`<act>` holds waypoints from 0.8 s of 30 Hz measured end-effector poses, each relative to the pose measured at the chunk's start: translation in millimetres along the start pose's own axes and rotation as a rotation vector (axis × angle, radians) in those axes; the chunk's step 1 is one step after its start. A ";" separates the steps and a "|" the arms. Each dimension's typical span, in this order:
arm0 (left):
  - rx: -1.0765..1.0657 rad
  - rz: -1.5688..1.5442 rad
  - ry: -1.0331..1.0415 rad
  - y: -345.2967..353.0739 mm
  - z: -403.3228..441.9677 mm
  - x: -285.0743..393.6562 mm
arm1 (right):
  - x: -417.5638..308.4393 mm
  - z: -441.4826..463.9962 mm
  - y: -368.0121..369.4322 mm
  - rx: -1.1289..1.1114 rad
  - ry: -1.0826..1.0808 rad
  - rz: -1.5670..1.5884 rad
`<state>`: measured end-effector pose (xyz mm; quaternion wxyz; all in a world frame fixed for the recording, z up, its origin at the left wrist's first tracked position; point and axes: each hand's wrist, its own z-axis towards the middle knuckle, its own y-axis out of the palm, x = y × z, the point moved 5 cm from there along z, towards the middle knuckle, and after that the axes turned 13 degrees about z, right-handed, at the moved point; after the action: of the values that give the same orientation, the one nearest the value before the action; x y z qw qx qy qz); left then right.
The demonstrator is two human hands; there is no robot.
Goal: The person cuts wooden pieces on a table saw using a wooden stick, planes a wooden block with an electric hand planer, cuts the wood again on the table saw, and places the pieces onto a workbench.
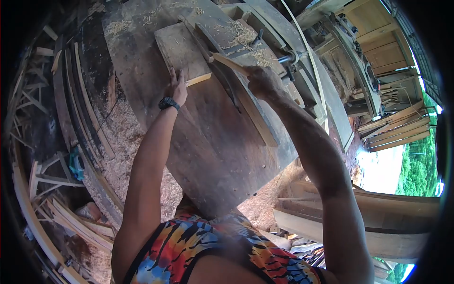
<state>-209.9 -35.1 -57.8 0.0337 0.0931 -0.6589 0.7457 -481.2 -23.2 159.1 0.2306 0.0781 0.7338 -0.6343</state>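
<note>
Gripping a stick (pixel 230 63), the right hand (pixel 263 83) is closed; the left hand (pixel 177 89), fingers spread, touches a board (pixel 185 51).

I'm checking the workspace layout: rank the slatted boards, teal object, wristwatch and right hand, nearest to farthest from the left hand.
From the left hand:
1. Wristwatch, on that wrist.
2. Right hand, across to the right.
3. Teal object, down on the left.
4. Slatted boards, far right.
</note>
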 end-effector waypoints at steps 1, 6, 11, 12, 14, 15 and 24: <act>0.005 0.016 0.002 0.7 8.6 -14.5 | -6.5 19.1 -0.2 -0.011 0.000 -0.016; 0.049 0.109 0.060 -20.2 61.4 -143.1 | -52.8 102.7 -16.2 0.074 -0.237 0.128; -0.014 0.184 -0.252 -44.2 125.1 -297.0 | -91.9 188.9 -14.9 0.198 -0.185 -0.006; 0.094 0.135 -0.197 -51.6 134.6 -302.3 | -98.0 204.9 -6.6 0.121 -0.131 -0.062; 0.183 0.072 -0.144 -64.8 151.7 -299.9 | -100.0 250.6 8.7 -0.036 -0.018 -0.173; 0.164 0.059 -0.147 -68.5 163.7 -286.1 | -95.0 270.3 20.7 -0.095 0.100 -0.041; 0.162 -0.208 -0.348 4.0 220.7 -244.5 | -170.0 281.7 61.3 -0.423 0.111 -0.014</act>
<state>49.9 -236.2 -81.3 -0.0116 0.2902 -0.5795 0.7614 -239.0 -254.0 153.7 0.1966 0.0576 0.8627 -0.4624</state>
